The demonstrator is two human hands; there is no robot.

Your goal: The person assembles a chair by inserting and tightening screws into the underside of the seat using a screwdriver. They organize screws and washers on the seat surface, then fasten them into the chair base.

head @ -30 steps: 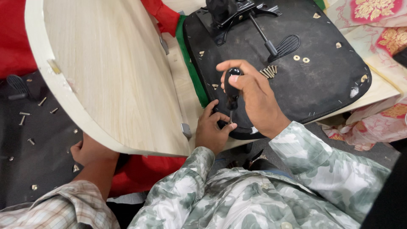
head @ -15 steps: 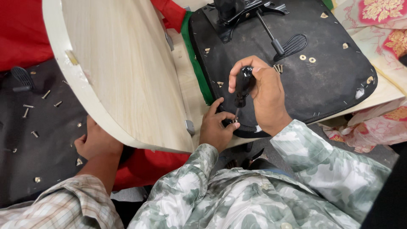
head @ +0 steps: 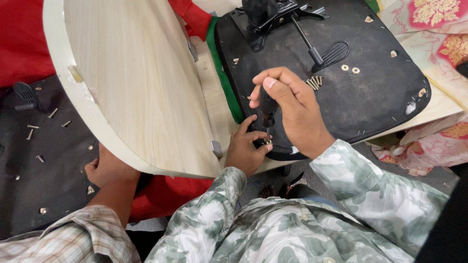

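My right hand (head: pixel 292 109) grips a black-handled screwdriver (head: pixel 267 109), held upright with its tip down at the near edge of an upturned black chair seat (head: pixel 370 92). My left hand (head: pixel 246 146) pinches a small screw right at the tip, fingers resting on the seat's rim. A black metal mechanism with a lever (head: pixel 287 19) is fixed at the seat's far end. A small pile of screws (head: pixel 314 82) and two washers (head: pixel 350 69) lie on the seat just beyond my right hand.
A large rounded pale wooden panel (head: pixel 126 83) stands tilted to the left, steadied from below by another person's hand (head: pixel 108 168) in a checked sleeve. Loose screws (head: pixel 39 129) lie on a second black seat at far left. Floral fabric (head: pixel 438 29) lies at right.
My right hand has turned the screwdriver from lying across the palm to upright and lowered its tip onto the screw held by my left hand. The view has shifted slightly.
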